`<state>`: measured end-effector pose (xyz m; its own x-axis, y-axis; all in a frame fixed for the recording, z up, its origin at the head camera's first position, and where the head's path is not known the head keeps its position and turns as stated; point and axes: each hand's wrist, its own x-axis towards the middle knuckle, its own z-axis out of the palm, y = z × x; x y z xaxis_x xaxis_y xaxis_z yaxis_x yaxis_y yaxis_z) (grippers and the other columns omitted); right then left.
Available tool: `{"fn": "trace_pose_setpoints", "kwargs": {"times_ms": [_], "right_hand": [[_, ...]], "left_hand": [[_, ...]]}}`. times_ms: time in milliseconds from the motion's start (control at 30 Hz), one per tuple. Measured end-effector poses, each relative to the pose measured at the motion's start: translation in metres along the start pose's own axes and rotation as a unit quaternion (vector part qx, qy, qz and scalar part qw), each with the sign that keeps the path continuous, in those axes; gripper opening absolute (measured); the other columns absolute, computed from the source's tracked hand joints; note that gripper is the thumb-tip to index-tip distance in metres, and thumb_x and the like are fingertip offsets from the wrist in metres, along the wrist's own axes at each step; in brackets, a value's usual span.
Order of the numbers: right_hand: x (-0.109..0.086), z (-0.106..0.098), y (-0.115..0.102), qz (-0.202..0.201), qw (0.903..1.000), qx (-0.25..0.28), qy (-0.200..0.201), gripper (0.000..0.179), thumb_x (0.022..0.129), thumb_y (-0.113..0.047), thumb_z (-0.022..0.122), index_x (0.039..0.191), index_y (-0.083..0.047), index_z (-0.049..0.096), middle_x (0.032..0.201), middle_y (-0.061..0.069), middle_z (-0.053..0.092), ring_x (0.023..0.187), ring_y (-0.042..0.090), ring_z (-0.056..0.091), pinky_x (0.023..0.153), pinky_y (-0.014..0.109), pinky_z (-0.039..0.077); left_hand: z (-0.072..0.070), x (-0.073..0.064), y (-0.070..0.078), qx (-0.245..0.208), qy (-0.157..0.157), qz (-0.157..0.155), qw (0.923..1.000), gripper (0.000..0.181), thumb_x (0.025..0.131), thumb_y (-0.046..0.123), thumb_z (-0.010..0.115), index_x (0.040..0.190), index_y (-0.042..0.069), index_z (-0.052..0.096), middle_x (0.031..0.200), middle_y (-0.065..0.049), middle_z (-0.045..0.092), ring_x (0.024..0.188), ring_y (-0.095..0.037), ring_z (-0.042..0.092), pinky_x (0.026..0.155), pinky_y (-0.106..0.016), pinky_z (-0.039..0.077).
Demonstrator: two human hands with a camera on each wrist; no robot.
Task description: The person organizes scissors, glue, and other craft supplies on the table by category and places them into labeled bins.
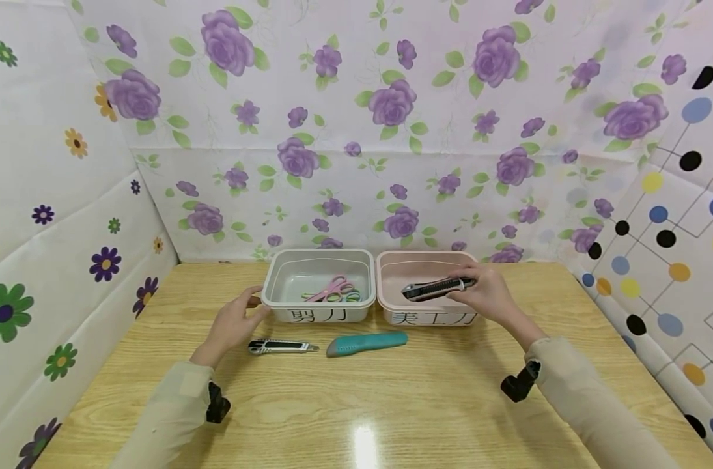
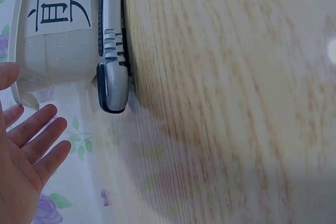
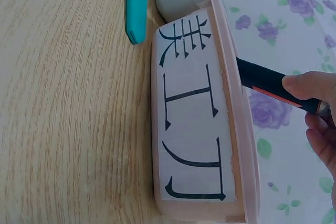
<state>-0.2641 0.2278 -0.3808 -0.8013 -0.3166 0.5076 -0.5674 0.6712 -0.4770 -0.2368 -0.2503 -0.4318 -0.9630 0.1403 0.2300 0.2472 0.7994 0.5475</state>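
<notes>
Over pink bin (image 1: 415,266), your R hand (image 1: 489,296) pinches black cutter (image 1: 432,289); L hand (image 1: 233,322) unclenched by grey bin (image 1: 297,266). Lower cutter flat, w/ tip clear of rim, before releasing.

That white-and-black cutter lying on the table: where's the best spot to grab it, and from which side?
Likely the ribbed handle of the white-and-black cutter, toward its left end, pinched across the slim body. Come from above and the near side: its metal tip points right, toward the teal cutter, and the grey bin stands just behind.
</notes>
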Motion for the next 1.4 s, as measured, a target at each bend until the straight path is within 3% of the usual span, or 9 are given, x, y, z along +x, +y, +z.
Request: {"fn": "trace_pose_setpoints", "kwargs": {"times_ms": [267, 533, 600, 767, 833, 967, 1167, 1233, 1400], "right_hand": [[0.0, 0.005, 0.005, 0.036, 0.9992, 0.009, -0.017, 0.032, 0.065, -0.007, 0.08, 0.096, -0.002, 0.07, 0.111, 0.022, 0.06, 0.095, 0.035, 0.056, 0.048, 0.025, 0.045], [0.001, 0.012, 0.012, 0.067, 0.9968, -0.002, -0.044, 0.035, 0.069, -0.012, 0.078, 0.1, -0.001, 0.069, 0.118, 0.024, 0.055, 0.095, 0.036, 0.059, 0.054, 0.027, 0.046], [0.001, 0.015, 0.014, 0.072, 0.9962, -0.001, -0.048, 0.036, 0.069, -0.013, 0.078, 0.101, -0.001, 0.069, 0.117, 0.023, 0.056, 0.088, 0.033, 0.061, 0.054, 0.026, 0.046], [0.0, 0.02, 0.018, 0.064, 0.9967, 0.002, -0.048, 0.035, 0.069, -0.013, 0.078, 0.1, -0.001, 0.069, 0.113, 0.019, 0.058, 0.055, 0.014, 0.055, 0.05, 0.025, 0.044], [0.0, 0.022, 0.02, 0.059, 0.997, 0.001, -0.049, 0.034, 0.069, -0.013, 0.078, 0.1, -0.001, 0.069, 0.11, 0.017, 0.059, 0.053, 0.01, 0.05, 0.05, 0.025, 0.043], [0.001, 0.025, 0.024, 0.056, 0.9971, -0.006, -0.052, 0.035, 0.069, -0.013, 0.078, 0.1, 0.0, 0.069, 0.1, 0.013, 0.063, 0.056, 0.012, 0.048, 0.052, 0.026, 0.041], [0.005, 0.027, 0.029, 0.059, 0.996, -0.025, -0.062, 0.036, 0.07, -0.015, 0.078, 0.102, -0.001, 0.068, 0.109, 0.018, 0.061, 0.059, 0.024, 0.054, 0.053, 0.029, 0.041], [0.007, 0.027, 0.031, 0.057, 0.9956, -0.031, -0.068, 0.037, 0.07, -0.016, 0.078, 0.103, 0.0, 0.068, 0.109, 0.019, 0.062, 0.053, 0.025, 0.051, 0.051, 0.03, 0.04], [0.01, 0.029, 0.036, 0.043, 0.9957, -0.04, -0.072, 0.037, 0.068, -0.013, 0.079, 0.101, 0.002, 0.068, 0.102, 0.018, 0.064, 0.06, 0.018, 0.055, 0.056, 0.029, 0.042]], "left_hand": [[0.001, 0.001, 0.001, 0.001, 0.001, 0.002, 1.0, 0.055, 0.091, 0.039, 0.051, 0.133, 0.005, 0.04, 0.113, -0.021, 0.06, 0.106, -0.039, 0.054, 0.085, -0.057, 0.042], [-0.001, 0.001, 0.002, 0.001, 0.004, 0.004, 1.0, 0.055, 0.091, 0.038, 0.052, 0.133, 0.004, 0.04, 0.112, -0.022, 0.059, 0.105, -0.04, 0.054, 0.084, -0.058, 0.042], [-0.001, 0.001, 0.002, 0.002, 0.005, 0.004, 1.0, 0.055, 0.091, 0.038, 0.051, 0.133, 0.004, 0.04, 0.112, -0.022, 0.059, 0.105, -0.04, 0.054, 0.084, -0.057, 0.043], [-0.001, 0.001, 0.001, 0.001, 0.004, 0.002, 1.0, 0.055, 0.092, 0.038, 0.051, 0.133, 0.004, 0.04, 0.112, -0.022, 0.06, 0.105, -0.04, 0.054, 0.084, -0.057, 0.042], [0.0, 0.001, 0.0, -0.001, 0.003, 0.002, 1.0, 0.055, 0.091, 0.038, 0.051, 0.133, 0.004, 0.04, 0.112, -0.022, 0.059, 0.105, -0.04, 0.054, 0.084, -0.058, 0.042], [0.001, 0.001, 0.0, -0.002, 0.002, 0.003, 1.0, 0.055, 0.091, 0.039, 0.051, 0.133, 0.004, 0.04, 0.112, -0.022, 0.06, 0.105, -0.039, 0.054, 0.084, -0.058, 0.042], [0.001, 0.0, 0.0, -0.001, 0.004, 0.002, 1.0, 0.054, 0.091, 0.038, 0.052, 0.133, 0.005, 0.041, 0.111, -0.021, 0.06, 0.105, -0.039, 0.055, 0.084, -0.057, 0.042], [0.001, 0.0, 0.0, -0.001, 0.005, 0.002, 1.0, 0.054, 0.091, 0.037, 0.053, 0.133, 0.004, 0.041, 0.111, -0.021, 0.06, 0.105, -0.039, 0.055, 0.084, -0.057, 0.042], [0.001, 0.0, 0.0, -0.003, 0.006, 0.004, 1.0, 0.053, 0.091, 0.037, 0.053, 0.132, 0.004, 0.041, 0.111, -0.021, 0.061, 0.105, -0.039, 0.055, 0.084, -0.057, 0.042]]}}
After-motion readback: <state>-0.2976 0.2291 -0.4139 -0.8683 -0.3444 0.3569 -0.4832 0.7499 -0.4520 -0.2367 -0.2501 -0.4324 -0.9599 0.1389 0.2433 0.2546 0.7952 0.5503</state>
